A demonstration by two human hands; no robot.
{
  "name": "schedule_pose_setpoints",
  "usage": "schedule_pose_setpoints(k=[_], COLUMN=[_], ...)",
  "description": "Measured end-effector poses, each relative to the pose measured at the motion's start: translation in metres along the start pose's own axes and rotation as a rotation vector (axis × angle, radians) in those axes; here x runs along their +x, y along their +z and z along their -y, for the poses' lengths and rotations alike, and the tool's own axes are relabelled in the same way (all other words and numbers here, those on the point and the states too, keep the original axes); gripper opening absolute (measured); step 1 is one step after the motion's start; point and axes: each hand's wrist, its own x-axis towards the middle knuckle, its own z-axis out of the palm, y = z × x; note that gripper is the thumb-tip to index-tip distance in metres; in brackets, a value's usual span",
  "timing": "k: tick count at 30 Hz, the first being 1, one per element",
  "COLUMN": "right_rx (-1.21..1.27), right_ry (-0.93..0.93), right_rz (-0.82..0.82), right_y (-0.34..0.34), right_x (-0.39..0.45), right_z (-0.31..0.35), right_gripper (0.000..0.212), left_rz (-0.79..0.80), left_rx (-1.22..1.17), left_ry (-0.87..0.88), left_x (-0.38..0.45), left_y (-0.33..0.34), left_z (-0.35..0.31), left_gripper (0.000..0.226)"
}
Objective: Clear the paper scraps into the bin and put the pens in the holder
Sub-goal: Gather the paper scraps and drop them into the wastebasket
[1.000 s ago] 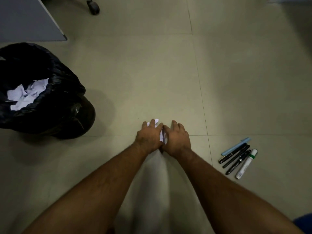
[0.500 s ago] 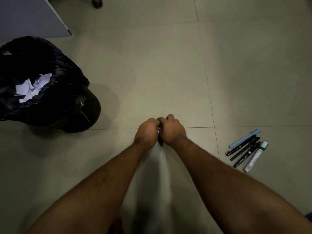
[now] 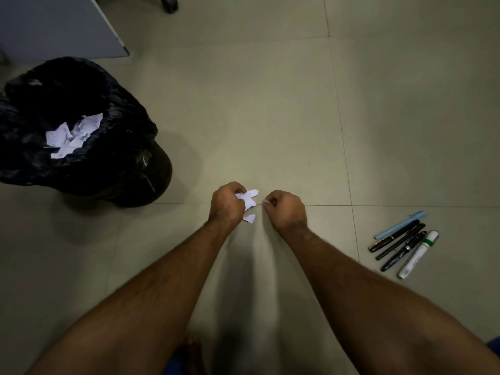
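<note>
The bin point(image 3: 81, 136), lined in black, stands on the floor point(image 3: 270, 117) with paper scraps point(image 3: 71, 136) inside. Right of the bin, my left hand point(image 3: 226, 205) curls round white scraps point(image 3: 247, 200); one small scrap point(image 3: 249, 218) shows just below it. Farther right of the bin, my right hand point(image 3: 285, 211) pinches a tiny bit. Well right of the bin lie the pens point(image 3: 403, 243).

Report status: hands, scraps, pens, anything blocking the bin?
Left hand grips paper scraps; right hand pinches a bit. One scrap loose on floor. Bin open, path unobstructed. Pens untouched on floor.
</note>
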Motion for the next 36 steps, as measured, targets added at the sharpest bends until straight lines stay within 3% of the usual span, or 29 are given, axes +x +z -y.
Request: schedule_pose_setpoints(k=[6, 15, 20, 23, 25, 36], right_rx=[-0.135, -0.467, -0.508, -0.502, -0.475, -0.301], right_ry=[-0.118, -0.402, -0.471, -0.500, -0.501, -0.258], right_rz=[-0.009, 0.029, 0.106, 0.061, 0.033, 0.253], right_y=[0.008, 0.032, 0.032, 0.033, 0.034, 0.032], right_x=[0.010, 0.002, -0.020, -0.023, -0.023, -0.010], right_z=[0.020, 0.029, 0.011, 0.005, 0.000, 0.018], right_gripper=[0.017, 0.028, 0.054, 0.034, 0.026, 0.024], left_rz=[-0.079, -0.097, -0.048, -0.052, -0.041, -0.034], left_rx=[0.135, 0.107, 0.100, 0.113, 0.120, 0.131], left_ry=[-0.051, -0.099, -0.117, -0.136, -0.125, -0.107], left_x=[0.016, 0.019, 0.009, 0.007, 0.007, 0.007], left_y=[-0.020, -0.024, -0.026, -0.027, -0.027, -0.017], left_z=[0.017, 0.021, 0.029, 0.031, 0.033, 0.039], left_gripper=[0.023, 0.025, 0.023, 0.024, 0.023, 0.023])
